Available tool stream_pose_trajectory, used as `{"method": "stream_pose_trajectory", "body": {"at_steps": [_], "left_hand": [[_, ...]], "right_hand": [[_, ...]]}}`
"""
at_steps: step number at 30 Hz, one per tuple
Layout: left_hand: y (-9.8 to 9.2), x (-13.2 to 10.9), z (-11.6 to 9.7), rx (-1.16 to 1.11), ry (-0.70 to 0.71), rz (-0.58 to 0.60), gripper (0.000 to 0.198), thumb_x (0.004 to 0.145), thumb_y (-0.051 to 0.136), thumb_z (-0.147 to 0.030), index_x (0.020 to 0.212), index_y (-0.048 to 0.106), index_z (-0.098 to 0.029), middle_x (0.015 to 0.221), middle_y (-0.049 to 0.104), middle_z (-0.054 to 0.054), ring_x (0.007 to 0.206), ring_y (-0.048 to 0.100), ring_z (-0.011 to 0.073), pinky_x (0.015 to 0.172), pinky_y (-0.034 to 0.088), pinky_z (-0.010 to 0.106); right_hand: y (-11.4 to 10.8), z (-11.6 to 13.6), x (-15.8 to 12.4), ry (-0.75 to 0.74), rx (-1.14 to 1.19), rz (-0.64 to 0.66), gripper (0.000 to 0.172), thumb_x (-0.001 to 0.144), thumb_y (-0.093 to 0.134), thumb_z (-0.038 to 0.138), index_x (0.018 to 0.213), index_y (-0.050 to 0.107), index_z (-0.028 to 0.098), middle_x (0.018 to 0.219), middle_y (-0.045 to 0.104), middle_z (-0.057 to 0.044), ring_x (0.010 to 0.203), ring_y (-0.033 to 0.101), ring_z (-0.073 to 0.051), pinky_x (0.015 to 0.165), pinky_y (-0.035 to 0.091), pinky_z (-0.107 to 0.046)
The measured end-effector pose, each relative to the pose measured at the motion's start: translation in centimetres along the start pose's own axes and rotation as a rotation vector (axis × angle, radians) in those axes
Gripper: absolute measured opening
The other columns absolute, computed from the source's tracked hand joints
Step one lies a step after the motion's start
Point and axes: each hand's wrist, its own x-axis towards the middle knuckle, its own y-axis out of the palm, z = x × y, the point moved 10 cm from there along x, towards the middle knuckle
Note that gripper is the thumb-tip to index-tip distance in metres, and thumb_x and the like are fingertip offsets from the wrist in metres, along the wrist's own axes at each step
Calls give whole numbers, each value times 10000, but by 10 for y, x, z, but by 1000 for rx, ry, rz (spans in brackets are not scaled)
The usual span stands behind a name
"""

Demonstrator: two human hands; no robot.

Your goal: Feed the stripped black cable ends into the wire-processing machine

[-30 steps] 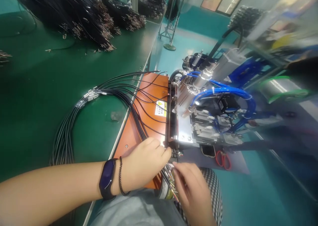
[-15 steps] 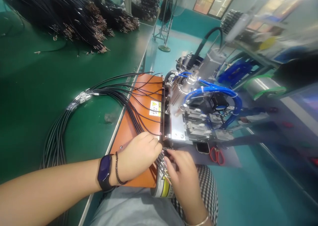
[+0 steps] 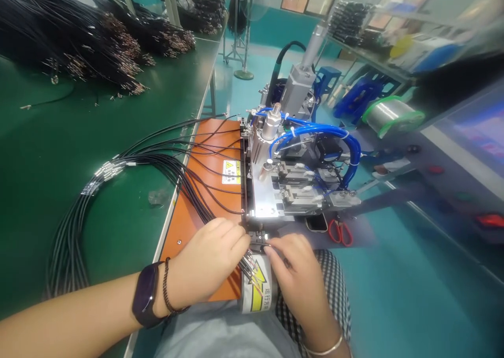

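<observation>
My left hand [image 3: 218,258] is closed round a bundle of thin black cables [image 3: 197,198]. Their stripped ends [image 3: 251,269] stick out below the fist, over a roller with a yellow arrow label [image 3: 256,295]. With thumb and fingertips, my right hand [image 3: 297,274] pinches what looks like one black cable, drawn out sideways from the bundle. Its tip is hidden by the fingers. Under the cables lies an orange plate [image 3: 185,227] with a warning sticker [image 3: 231,172]. Several single cables run across it to the edge of a metal machine [image 3: 265,190].
The bundle curves back over a green table [image 3: 118,232] at the left. Large heaps of black cables [image 3: 90,43] lie farther back. Blue air hoses [image 3: 334,132] arch over the machine. Red-handled scissors [image 3: 340,232], a phone [image 3: 317,222] and a wire spool [image 3: 394,115] are at the right.
The view has swung to the right. My right hand has moved away from the cable ends, and a single cable now stretches between my two hands. My left hand keeps its grip on the bundle.
</observation>
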Motion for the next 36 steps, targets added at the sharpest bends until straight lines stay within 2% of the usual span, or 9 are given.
{"method": "stream_pose_trajectory", "body": {"at_steps": [7, 12, 17, 24, 28, 30, 33, 36], "left_hand": [[12, -1, -14, -160, 60, -5, 293, 899, 391, -188, 1164, 489, -113, 1020, 595, 86, 904, 517, 212, 798, 446, 376], [22, 1, -9, -216, -26, 42, 310, 880, 424, -175, 1184, 471, -133, 1053, 589, 75, 901, 523, 202, 794, 453, 367], [28, 0, 0, -252, -113, 57, 219, 842, 405, -116, 1014, 536, -152, 961, 598, 66, 848, 528, 207, 748, 453, 372], [18, -3, 10, -313, -221, -15, 291, 754, 417, -48, 977, 573, -153, 904, 617, 54, 842, 546, 206, 750, 448, 365], [7, -4, 12, -323, -235, -82, 295, 721, 403, -22, 921, 578, -150, 883, 623, 49, 829, 551, 201, 736, 445, 352], [5, -4, 12, -315, -232, -91, 279, 734, 406, -27, 919, 575, -151, 885, 623, 48, 836, 550, 201, 740, 442, 351], [5, -4, 11, -306, -227, -92, 243, 758, 419, -43, 916, 565, -156, 872, 619, 40, 821, 544, 195, 738, 434, 346], [6, -3, 11, -297, -222, -91, 228, 761, 425, -48, 908, 560, -157, 861, 612, 37, 802, 535, 191, 731, 427, 342]], "right_hand": [[3, 8, -3, -90, 85, 15, 99, 884, 569, 135, 923, 638, 193, 777, 577, -13, 774, 471, -171, 692, 382, -305], [2, 10, -2, -103, 116, -46, 93, 867, 598, 124, 916, 647, 185, 749, 580, -5, 750, 477, -157, 687, 386, -300], [-10, 2, -2, -27, 113, -140, 70, 822, 662, 145, 780, 633, 193, 751, 570, 5, 756, 494, -150, 700, 391, -296], [-15, 8, -8, -54, 150, -207, 99, 849, 605, 107, 884, 653, 186, 780, 585, -19, 755, 507, -152, 696, 405, -302], [8, 17, -8, -106, 145, -15, 100, 871, 585, 152, 903, 662, 209, 747, 595, -10, 748, 500, -171, 681, 373, -324], [12, 10, -7, -31, 154, 7, 93, 871, 592, 182, 915, 664, 223, 780, 607, -7, 769, 513, -177, 705, 377, -333], [2, -9, -6, 150, 244, -113, 71, 861, 601, 208, 903, 659, 209, 811, 597, -11, 767, 533, -164, 703, 412, -308], [-2, -10, -6, 180, 282, -148, 100, 871, 570, 202, 824, 658, 198, 773, 582, -8, 737, 534, -154, 673, 417, -289]]}}
